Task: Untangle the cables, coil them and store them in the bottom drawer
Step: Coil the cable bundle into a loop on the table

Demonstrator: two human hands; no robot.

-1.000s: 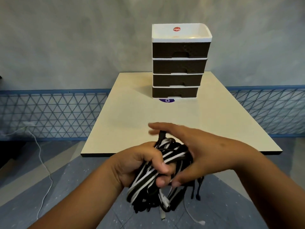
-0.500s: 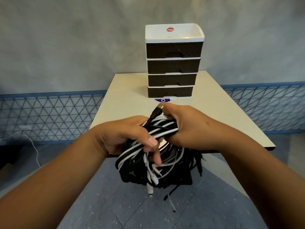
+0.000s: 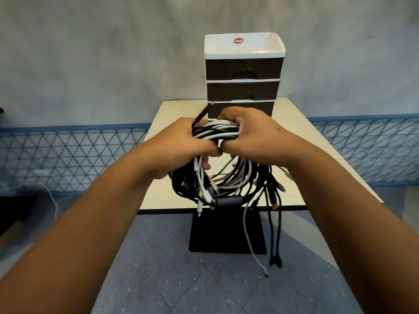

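Grey wall (image 3: 90, 53) fills the back of the room, with a blue wire fence (image 3: 68, 155) low along it and a grey speckled floor (image 3: 181, 279) below. On the pale cream table (image 3: 317, 159) stands a small plastic drawer tower (image 3: 243, 71) with a white top and dark brown drawers; the hands hide its bottom drawer. Out in front of the table, both hands hold up a messy bundle of black and white cables (image 3: 217, 175). Left hand (image 3: 179, 146) has its fingers curled tight round the left side of the bundle. Right hand (image 3: 251, 134) is curled round the top right side. Both thumbs almost touch. Loose ends hang down past the table edge toward the floor. A thin white wire (image 3: 48, 191) lies by the fence on the left.
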